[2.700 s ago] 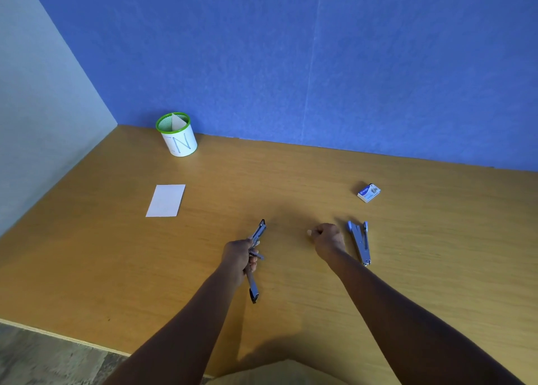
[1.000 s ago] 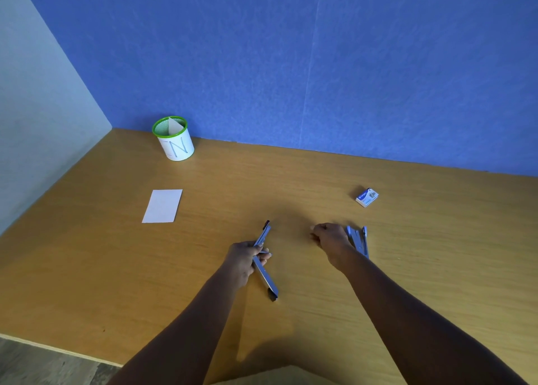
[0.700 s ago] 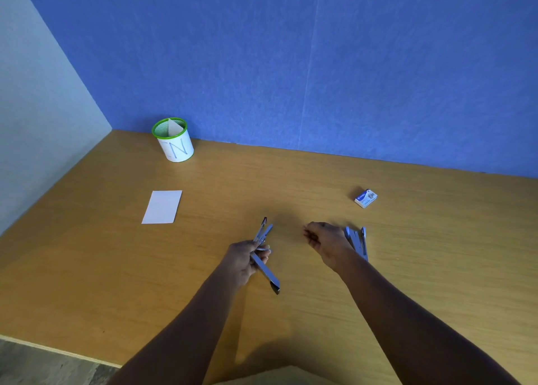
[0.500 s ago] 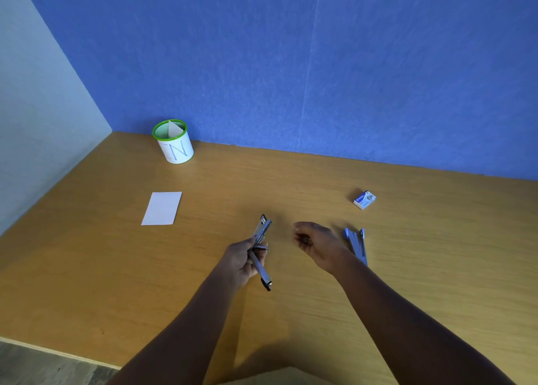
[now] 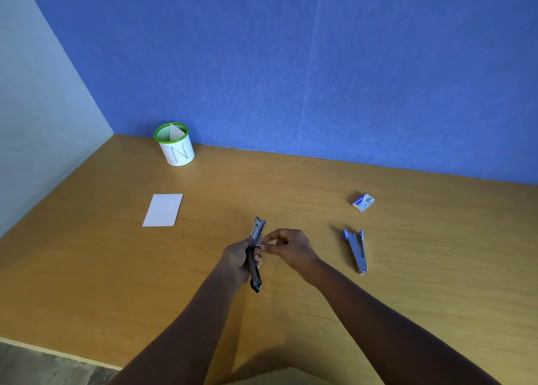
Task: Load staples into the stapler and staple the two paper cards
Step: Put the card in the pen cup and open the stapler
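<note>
My left hand (image 5: 237, 261) grips the middle of a slim metal stapler (image 5: 257, 230) held above the wooden desk (image 5: 116, 268), its ends pointing away and toward me. My right hand (image 5: 289, 249) is right beside it, with pinched fingertips touching the stapler's middle; whatever they pinch is too small to make out. A white paper card (image 5: 163, 210) lies flat at the left. A second card stands in the green-rimmed cup (image 5: 175, 145). A small staple box (image 5: 363, 202) lies at the right.
A second blue-grey stapler part (image 5: 356, 249) lies on the desk right of my hands. A blue wall stands behind the desk and a pale wall at the left. The desk's front edge runs along the lower left.
My right hand has left the spot next to the part on the desk and moved left to the stapler. My left hand has swung the stapler from a diagonal to nearly straight away from me.
</note>
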Demonstrator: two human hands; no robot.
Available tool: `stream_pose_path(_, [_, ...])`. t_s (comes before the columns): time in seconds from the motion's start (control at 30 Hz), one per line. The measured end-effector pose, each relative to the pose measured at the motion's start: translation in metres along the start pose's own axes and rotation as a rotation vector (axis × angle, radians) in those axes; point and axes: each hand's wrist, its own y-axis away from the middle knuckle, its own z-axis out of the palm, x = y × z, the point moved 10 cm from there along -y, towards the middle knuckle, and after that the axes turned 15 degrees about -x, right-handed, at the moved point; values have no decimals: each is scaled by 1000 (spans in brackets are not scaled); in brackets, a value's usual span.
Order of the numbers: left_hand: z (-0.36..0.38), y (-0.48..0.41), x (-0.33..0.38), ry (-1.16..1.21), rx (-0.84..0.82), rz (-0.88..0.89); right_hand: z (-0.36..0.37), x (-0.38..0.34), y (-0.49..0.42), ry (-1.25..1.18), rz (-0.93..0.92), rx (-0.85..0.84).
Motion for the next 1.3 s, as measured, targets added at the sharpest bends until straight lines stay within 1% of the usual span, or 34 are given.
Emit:
stream_pose_path(0.1, [3, -1, 3, 4, -48, 7, -7, -7, 1, 41, -52, 93])
stream_pose_path(0.27, [6, 0, 2, 60, -105, -34, -14, -14, 0, 51, -78, 210])
stream_pose_path(0.33, [5, -1, 1, 62, -117, -44, -15, -22, 2, 105, -103, 247])
stream_pose_path(0.4, [4, -2, 2, 62, -118, -48, -12, -33, 5, 214, -144, 262])
stream_pose_path(0.53, [7, 0, 4, 60, -131, -52, 11, -49, 4, 611, -168, 186])
stream_pose_path(0.6, [7, 0, 6, 26, -132, -54, 17, -49, 3, 679, -157, 161])
stream_pose_path(0.73, [6, 4, 8, -14, -139, -73, 22, -46, -1, 669, -92, 117])
stream_pose_path(0.87, [1, 4, 9, -37, -139, -83, 30, -36, -8, 700, 53, 55])
stream_pose_path(1.0, [-8, 5, 21, -56, -128, -52, 38, -35, -9, 625, 72, 44])
stream_pose_path(1.2, [-14, 3, 33, -275, -89, -54, 33, -22, -11, 511, 143, 74])
stream_pose_path(1.3, [-26, -5, 44, -456, 24, -18, 25, -16, -9, 461, 160, 118])
